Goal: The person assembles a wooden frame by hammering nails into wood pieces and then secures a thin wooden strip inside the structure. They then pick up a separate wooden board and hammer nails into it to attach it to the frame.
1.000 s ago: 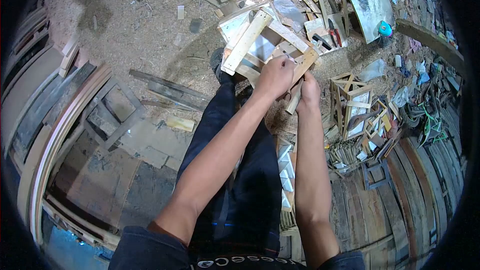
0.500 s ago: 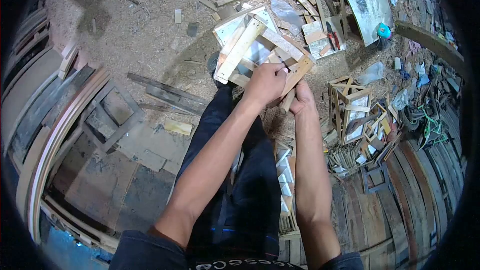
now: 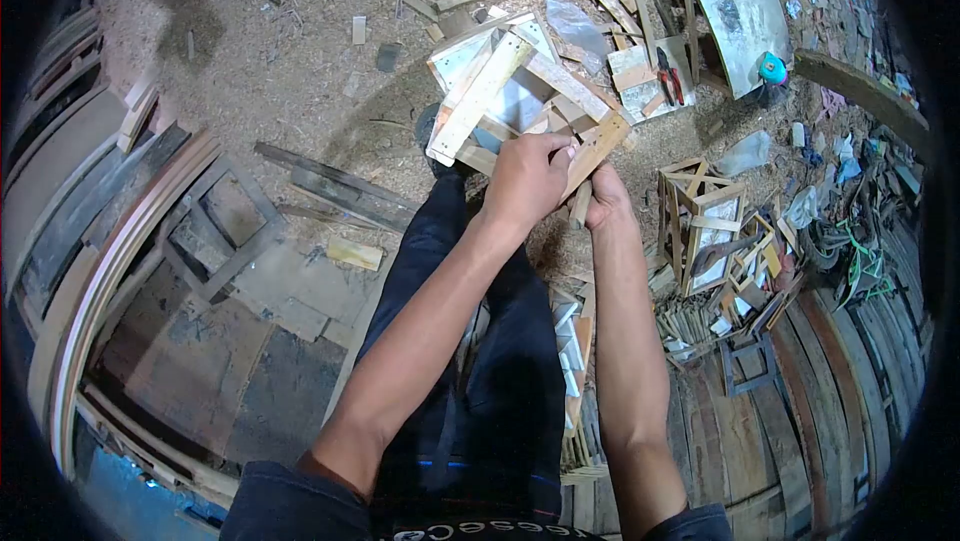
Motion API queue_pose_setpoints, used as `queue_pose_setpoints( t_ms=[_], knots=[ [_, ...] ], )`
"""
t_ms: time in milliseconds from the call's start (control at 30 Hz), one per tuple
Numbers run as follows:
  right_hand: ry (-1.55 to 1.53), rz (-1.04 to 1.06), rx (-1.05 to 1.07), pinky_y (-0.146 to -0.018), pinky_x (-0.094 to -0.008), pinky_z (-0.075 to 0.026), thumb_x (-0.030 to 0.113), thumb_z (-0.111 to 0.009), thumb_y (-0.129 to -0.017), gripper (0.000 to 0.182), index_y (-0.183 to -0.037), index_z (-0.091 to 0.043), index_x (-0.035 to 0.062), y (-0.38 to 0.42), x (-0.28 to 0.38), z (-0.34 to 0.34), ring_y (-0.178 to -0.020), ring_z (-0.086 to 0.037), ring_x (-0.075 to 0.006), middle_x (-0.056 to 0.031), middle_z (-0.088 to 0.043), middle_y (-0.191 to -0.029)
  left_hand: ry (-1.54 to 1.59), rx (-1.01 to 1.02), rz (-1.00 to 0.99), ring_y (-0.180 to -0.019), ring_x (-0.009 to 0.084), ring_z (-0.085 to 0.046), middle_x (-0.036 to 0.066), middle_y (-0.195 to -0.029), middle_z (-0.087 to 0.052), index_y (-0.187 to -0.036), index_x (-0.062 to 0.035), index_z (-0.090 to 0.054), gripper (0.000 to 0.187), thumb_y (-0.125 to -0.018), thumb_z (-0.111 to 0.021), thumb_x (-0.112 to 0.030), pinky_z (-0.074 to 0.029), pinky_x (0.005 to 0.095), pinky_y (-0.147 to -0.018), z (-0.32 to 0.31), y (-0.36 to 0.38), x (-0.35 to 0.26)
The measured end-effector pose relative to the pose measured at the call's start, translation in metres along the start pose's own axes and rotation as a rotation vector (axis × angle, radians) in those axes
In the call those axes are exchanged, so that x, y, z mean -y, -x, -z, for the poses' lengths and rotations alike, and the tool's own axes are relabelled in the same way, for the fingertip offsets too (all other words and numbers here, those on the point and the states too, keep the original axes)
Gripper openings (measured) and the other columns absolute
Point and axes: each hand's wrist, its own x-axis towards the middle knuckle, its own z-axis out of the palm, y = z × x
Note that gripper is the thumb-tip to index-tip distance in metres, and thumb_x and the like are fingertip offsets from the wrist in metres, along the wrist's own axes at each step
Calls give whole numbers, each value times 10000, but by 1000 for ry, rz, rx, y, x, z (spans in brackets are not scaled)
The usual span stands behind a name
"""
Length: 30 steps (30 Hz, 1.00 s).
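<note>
Seen from above, a person's left hand (image 3: 527,181) is clamped around the near corner of a wooden frame box (image 3: 520,91) held above a sawdust floor (image 3: 290,61). Just right of the box corner, the right hand (image 3: 603,206) grips a short wooden stick (image 3: 580,206). Red pliers (image 3: 668,76) lie beyond the box, to its right

Head-worn view, steeply downward, close.

White lettering runs along the dark waistband (image 3: 470,529) at the bottom centre of the frame, upside down and unreadable.
</note>
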Motion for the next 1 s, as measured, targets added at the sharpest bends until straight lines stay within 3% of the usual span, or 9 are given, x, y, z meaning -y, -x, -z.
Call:
queue_pose_setpoints(
  t_ms=[367,533,833,1000],
  knots=[
    [31,-33,12,-714,-360,-615,182,-562,-990,197,-1114,-626,42,-13,3,-1,-854,-695,-219,-107,-689,-999,-94,-94,-70,-853,395,-675,270,-904,-665,-1104,-53,-711,260,-890,-585,-131,-545,408,-750,-1,3,1],
    [73,-28,12,-709,-369,-618,173,-576,-977,193,-1094,-629,30,-4,3,-4,-840,-695,-221,-115,-687,-983,67,-106,30,-835,331,-713,236,-915,-696,-1075,-28,-715,248,-889,-638,-173,-552,359,-743,-3,4,-1],
    [79,-34,20,-692,-369,-619,164,-594,-961,186,-1086,-633,32,-1,6,-7,-812,-688,-210,-105,-681,-962,124,-91,43,-803,208,-727,210,-931,-725,-1067,30,-707,241,-890,-691,-133,-546,300,-716,-3,6,1],
    [89,-23,34,-692,-371,-621,176,-597,-963,193,-1090,-634,36,2,6,-8,-818,-690,-213,-105,-682,-972,119,-86,64,-800,198,-724,200,-930,-730,-1073,32,-706,247,-887,-695,-129,-541,290,-716,-4,4,1]
  ],
)
